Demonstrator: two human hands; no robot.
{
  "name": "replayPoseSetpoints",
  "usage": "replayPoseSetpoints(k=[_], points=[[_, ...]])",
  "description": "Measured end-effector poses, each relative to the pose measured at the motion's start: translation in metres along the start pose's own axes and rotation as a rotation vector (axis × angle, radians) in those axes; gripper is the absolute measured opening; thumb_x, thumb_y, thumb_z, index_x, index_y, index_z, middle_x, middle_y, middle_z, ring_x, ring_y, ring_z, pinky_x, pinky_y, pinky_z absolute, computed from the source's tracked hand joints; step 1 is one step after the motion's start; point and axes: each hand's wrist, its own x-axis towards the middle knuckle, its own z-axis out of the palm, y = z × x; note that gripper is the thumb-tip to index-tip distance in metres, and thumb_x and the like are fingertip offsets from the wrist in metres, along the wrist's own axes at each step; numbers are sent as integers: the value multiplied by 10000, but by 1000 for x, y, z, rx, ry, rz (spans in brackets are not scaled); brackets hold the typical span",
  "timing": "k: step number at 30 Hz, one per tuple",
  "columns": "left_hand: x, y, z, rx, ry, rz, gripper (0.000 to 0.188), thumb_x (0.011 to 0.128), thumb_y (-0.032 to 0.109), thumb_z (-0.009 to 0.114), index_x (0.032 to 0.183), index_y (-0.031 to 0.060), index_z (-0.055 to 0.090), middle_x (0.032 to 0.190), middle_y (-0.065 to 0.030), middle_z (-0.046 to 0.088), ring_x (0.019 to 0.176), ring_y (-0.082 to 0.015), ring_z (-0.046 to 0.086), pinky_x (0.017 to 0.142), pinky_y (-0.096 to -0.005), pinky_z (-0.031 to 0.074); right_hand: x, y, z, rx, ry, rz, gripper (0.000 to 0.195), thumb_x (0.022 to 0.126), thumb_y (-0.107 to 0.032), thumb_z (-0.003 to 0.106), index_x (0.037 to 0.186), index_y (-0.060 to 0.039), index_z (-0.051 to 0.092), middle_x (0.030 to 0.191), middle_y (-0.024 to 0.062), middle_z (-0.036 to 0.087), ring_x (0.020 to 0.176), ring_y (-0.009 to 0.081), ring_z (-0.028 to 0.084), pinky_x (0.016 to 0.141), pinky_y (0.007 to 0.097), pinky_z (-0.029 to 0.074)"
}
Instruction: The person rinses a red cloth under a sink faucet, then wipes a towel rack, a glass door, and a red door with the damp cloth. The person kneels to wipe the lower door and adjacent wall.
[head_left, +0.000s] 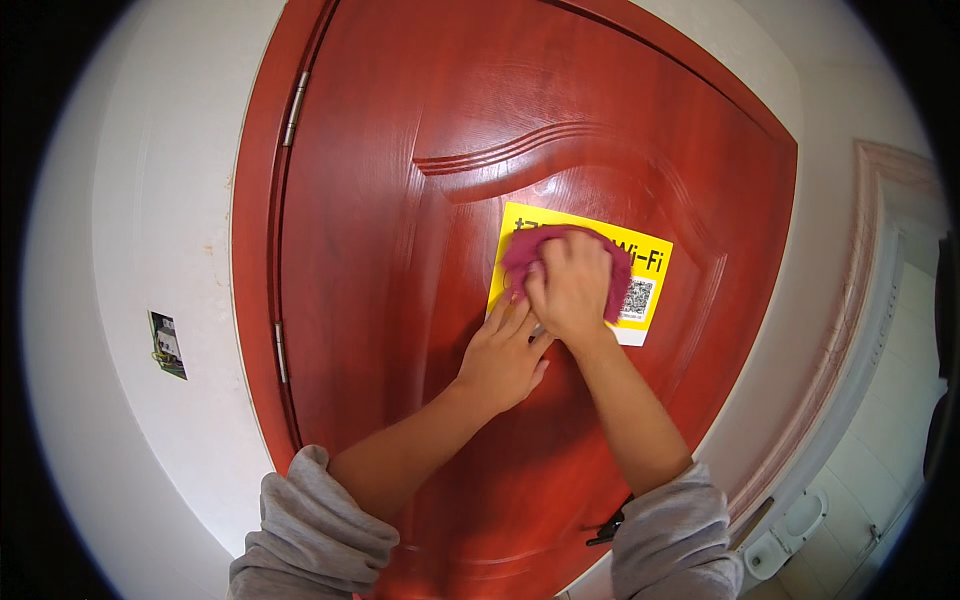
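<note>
A yellow sign (585, 216) with a printed code and writing lies flat against a reddish-brown panelled door (360, 247). My right hand (574, 285) presses a bunched maroon cloth (619, 277) onto the sign, covering much of its middle. Just left of and below it, my left hand (506, 352) rests with fingers spread at the sign's lower left edge, near the cloth's lower edge. Some of the sign's lower part is hidden behind both hands.
Metal hinges (297, 109) run along the door's left edge. An uncovered wall box with wires (168, 345) is in the white wall at left. A dark door handle (604, 531) shows beside my right sleeve. At lower right, a toilet (799, 517) stands beyond a doorway frame (832, 337).
</note>
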Motion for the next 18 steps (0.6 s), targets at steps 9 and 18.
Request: replayPoseSetpoints(k=[9,18], points=[[-49,9,-31,96,-73,-121,678,819,241,702,1437,55,495,1569,-225,324,1453,-394,302,1178,-518,267,75,-49,30,-210,101,302,222,830,-289,623,900,-80,602,997,156,603,957,340,566,770,499,431],[-112,-3,-72,230,-152,-215,593,860,182,591,1432,48,508,1575,-252,311,1448,-412,323,1155,-527,312,167,-98,51,49,76,-171,231,836,-279,601,945,-78,633,1010,141,621,970,316,586,775,484,469]])
